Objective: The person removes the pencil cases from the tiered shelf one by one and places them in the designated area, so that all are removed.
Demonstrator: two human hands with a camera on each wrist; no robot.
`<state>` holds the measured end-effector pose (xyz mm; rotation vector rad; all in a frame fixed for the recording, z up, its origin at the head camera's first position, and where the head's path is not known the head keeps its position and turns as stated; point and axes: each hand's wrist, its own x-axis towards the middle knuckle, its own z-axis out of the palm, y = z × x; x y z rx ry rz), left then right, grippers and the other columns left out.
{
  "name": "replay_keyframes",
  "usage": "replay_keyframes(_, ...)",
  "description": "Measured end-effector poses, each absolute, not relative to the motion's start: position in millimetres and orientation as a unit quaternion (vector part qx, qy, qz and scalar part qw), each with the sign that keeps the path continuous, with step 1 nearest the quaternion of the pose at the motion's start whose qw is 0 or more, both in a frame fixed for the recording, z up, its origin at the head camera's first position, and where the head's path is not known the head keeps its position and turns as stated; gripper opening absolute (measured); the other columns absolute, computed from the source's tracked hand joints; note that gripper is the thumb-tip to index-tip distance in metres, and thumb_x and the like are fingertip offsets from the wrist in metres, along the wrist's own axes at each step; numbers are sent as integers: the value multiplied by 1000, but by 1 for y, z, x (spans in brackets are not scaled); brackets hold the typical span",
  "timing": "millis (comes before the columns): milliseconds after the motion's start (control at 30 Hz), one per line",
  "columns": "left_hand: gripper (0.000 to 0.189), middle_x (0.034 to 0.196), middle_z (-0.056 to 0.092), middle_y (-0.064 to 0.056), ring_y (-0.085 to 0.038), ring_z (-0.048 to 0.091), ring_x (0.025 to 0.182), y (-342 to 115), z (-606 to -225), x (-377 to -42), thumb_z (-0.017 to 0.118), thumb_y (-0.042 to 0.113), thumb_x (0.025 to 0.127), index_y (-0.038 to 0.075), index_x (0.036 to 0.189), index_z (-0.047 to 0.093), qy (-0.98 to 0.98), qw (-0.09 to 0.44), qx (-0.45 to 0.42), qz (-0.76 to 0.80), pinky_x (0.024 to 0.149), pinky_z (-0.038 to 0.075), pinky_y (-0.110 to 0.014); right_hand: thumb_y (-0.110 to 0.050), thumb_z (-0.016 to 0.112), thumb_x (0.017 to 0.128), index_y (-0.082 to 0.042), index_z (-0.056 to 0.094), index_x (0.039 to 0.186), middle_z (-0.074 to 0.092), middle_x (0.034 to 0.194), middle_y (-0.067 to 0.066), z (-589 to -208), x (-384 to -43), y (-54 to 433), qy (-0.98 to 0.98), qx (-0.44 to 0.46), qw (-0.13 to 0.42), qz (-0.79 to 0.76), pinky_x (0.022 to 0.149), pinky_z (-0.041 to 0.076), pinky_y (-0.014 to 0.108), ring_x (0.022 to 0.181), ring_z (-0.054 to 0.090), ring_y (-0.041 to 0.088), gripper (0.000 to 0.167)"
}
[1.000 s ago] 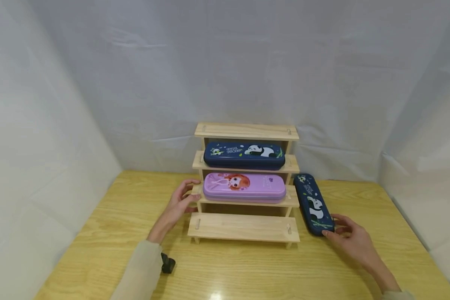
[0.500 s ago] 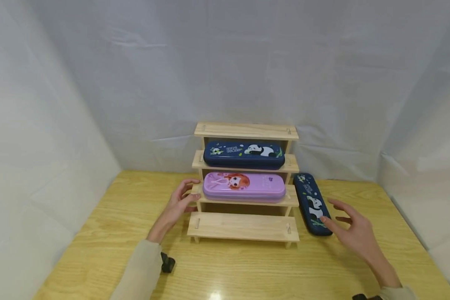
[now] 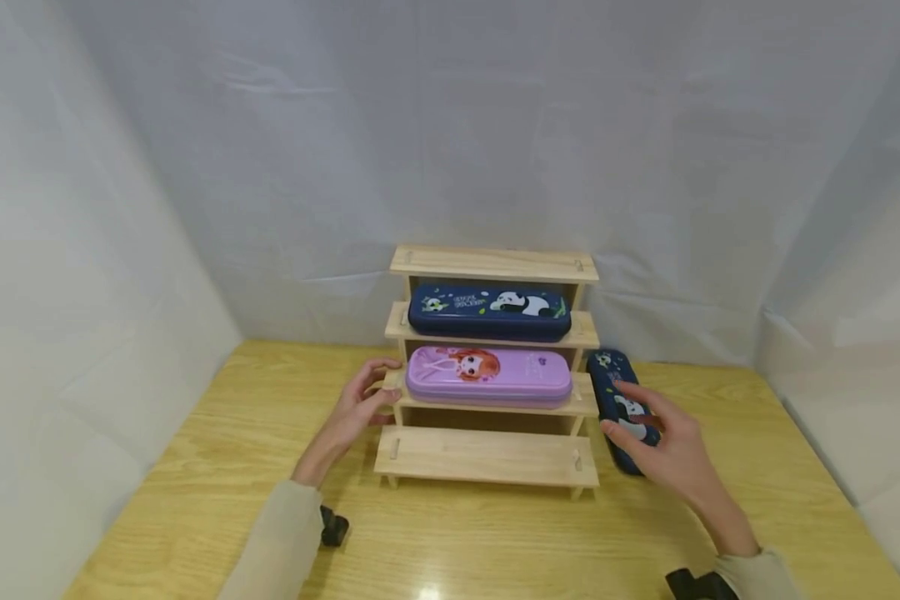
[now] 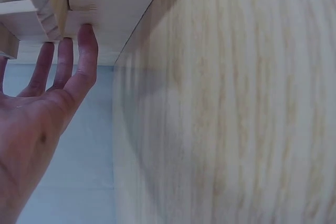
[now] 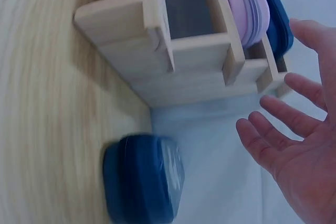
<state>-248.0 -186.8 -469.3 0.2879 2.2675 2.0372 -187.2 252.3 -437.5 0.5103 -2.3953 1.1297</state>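
A stepped wooden shelf (image 3: 487, 460) stands on the table. My left hand (image 3: 356, 404) rests at its left side, thumb by the end of a middle step; in the left wrist view, extended fingertips (image 4: 87, 30) touch the side panel. The purple pencil case (image 3: 517, 379) with a cartoon girl lies on that step, and a navy panda pencil case (image 3: 457, 312) on the step above. A second navy panda pencil case (image 3: 607, 379) lies lengthwise on the table right of the shelf. Over its near half my right hand (image 3: 675, 446) hovers, fingers spread, holding nothing; the right wrist view shows them apart from it.
The shelf's top step (image 3: 495, 262) and bottom step (image 3: 487, 454) bear nothing. Pale cloth (image 3: 487, 125) hangs behind the wooden table (image 3: 217, 467) and along both sides. Each wrist carries a dark device, such as the left wrist device (image 3: 334, 527).
My right hand has let go of the near end of the navy pencil case on the table, lifted, and moved left over it. The left hand stays at the shelf.
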Motion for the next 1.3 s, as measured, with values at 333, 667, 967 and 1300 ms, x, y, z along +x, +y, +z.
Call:
replay_keyframes(333,48,147,45,-23,-21,60,106,-187,-467,-249,62,17,98,10,145,49,747,42,98,656,85,62,-51,-12,82,86,-9,64,137,67,135,9,-428,-207,224,-869,205,219,393,88,60,26,118,64,18,53)
replay_keyframes(667,49,150,43,-23,-21,61,106,-190,-465,-252,64,18,97,10,144,51,753,49,103,648,87,62,-50,-13,82,86,-7,64,136,66,135,10,-418,-220,205,-859,227,207,410,88,61,50,119,63,30,53)
replay_keyframes(967,48,146,46,-24,-21,60,101,-187,-466,-253,62,16,96,8,142,51,754,45,106,647,81,62,-47,-23,81,88,-12,60,140,65,137,13,-418,-229,200,-873,211,156,411,92,59,52,120,64,31,57)
replay_keyframes(1300,48,145,45,-25,-20,60,100,-186,-467,-255,61,13,95,7,141,50,746,47,108,656,79,63,-47,-30,85,85,-15,57,144,61,138,12,-423,-233,195,-892,198,140,381,94,57,48,117,63,28,67)
